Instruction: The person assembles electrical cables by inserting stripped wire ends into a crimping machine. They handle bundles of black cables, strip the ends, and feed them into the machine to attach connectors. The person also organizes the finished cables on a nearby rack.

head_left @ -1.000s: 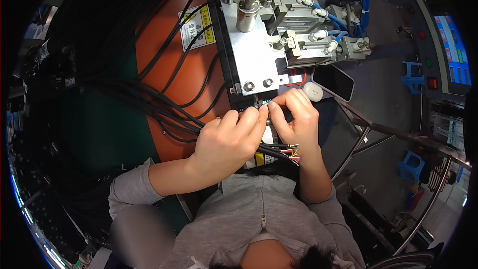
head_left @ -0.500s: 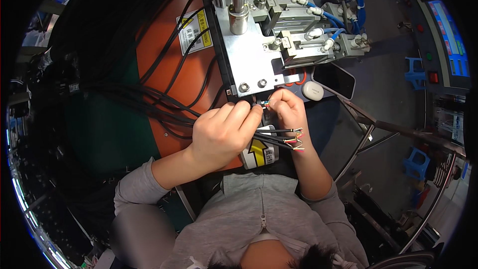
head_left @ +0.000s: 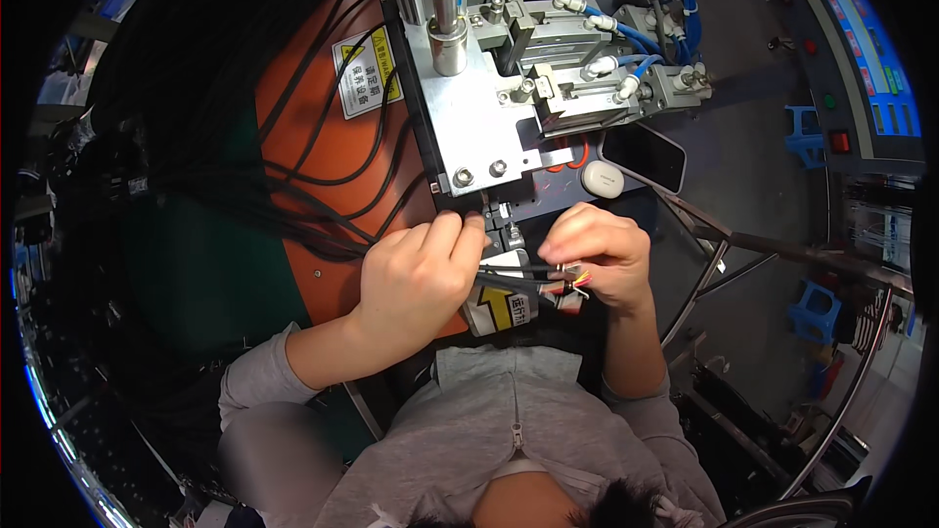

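My left hand (head_left: 421, 264) is closed around a bundle of black cables (head_left: 509, 281) at the front edge of the machine. The cables come out past its fingers to the right, their tips stripped to thin coloured wires (head_left: 583, 280). At those tips is my right hand (head_left: 602, 249), its thumb and fingers curled together on a cable end; slight blur hides the exact grip. Just beyond the left fingertips sits a small dark metal fixture (head_left: 503, 225) under the machine's silver plate (head_left: 469, 122). Below the cables is a white label with a yellow arrow (head_left: 501, 311).
Pneumatic cylinders (head_left: 587, 98) with blue hoses stand at the top. A white rounded case (head_left: 602, 179), a dark phone (head_left: 646, 158) and red-handled tool (head_left: 579, 152) lie right of the plate. More black cables (head_left: 333, 176) cross the orange board (head_left: 279, 122). A lit screen (head_left: 871, 64) is far right.
My right hand has moved from the fixture down and right to the stripped cable ends. My left hand has shifted slightly down and left, with the cables still in it. The view has shifted slightly.
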Tool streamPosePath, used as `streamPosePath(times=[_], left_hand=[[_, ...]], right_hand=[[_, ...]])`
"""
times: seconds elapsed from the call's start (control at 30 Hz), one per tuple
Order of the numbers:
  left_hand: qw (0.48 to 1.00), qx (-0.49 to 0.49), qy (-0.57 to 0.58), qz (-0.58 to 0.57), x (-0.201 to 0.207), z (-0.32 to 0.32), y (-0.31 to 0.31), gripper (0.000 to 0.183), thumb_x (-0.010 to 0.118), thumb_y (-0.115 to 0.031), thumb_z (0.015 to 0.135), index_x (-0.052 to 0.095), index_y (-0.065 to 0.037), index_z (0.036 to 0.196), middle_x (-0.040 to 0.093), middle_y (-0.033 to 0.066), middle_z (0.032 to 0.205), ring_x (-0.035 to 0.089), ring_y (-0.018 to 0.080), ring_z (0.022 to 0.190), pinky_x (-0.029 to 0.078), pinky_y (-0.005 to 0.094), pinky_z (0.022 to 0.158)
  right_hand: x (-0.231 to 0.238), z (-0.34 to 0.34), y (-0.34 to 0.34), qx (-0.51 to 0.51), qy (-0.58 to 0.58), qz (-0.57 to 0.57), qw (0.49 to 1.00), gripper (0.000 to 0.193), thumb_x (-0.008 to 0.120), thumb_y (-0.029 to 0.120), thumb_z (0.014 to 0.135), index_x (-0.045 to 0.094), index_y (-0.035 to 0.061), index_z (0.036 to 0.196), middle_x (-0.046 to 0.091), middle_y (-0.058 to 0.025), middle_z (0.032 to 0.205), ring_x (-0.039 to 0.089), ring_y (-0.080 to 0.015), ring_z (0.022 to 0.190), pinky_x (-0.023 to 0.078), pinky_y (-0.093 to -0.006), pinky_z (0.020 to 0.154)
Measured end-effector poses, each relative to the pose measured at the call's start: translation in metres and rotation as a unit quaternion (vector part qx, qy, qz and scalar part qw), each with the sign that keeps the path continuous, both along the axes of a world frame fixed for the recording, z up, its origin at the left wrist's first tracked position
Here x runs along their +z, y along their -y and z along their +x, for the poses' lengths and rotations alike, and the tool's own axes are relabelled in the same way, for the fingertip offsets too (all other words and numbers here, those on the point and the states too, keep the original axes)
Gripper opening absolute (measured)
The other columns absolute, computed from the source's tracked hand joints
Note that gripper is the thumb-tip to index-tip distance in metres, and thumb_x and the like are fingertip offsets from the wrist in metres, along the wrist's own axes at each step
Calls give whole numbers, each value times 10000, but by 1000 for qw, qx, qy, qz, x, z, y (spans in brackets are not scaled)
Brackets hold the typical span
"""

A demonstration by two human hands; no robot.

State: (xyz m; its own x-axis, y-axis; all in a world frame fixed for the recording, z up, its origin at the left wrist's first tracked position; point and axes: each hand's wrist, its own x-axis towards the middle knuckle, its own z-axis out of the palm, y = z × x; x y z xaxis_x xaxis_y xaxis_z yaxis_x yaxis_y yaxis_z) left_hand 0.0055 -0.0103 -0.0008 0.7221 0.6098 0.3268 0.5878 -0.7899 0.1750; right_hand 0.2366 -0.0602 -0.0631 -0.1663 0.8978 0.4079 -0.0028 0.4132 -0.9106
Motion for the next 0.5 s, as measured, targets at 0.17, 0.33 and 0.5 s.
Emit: streamPosePath(times=[0.17,0.33,0.5], left_hand=[[996,-45,82,-8,10,2,-3,298,716,-225,746,686,-75,1002,517,4,699,512,128,555,378,277,485],[991,-63,114,-31,10,4,-5,388,732,-254,712,686,-86,1059,593,10,848,520,152,623,390,283,524],[977,-103,186,-27,11,4,-7,299,721,-231,757,671,-41,982,582,18,801,560,127,634,414,256,512]], right_hand=[[11,-7,5,-75,-33,27,996,247,811,65,679,686,-10,879,679,-133,826,628,-223,740,478,-293,649],[25,-18,3,-91,-6,26,995,219,811,51,671,677,-16,831,667,-117,782,609,-202,701,467,-290,638],[29,-38,3,-145,-22,-26,989,192,793,-15,673,667,-29,817,660,-114,773,606,-178,706,469,-269,622]])
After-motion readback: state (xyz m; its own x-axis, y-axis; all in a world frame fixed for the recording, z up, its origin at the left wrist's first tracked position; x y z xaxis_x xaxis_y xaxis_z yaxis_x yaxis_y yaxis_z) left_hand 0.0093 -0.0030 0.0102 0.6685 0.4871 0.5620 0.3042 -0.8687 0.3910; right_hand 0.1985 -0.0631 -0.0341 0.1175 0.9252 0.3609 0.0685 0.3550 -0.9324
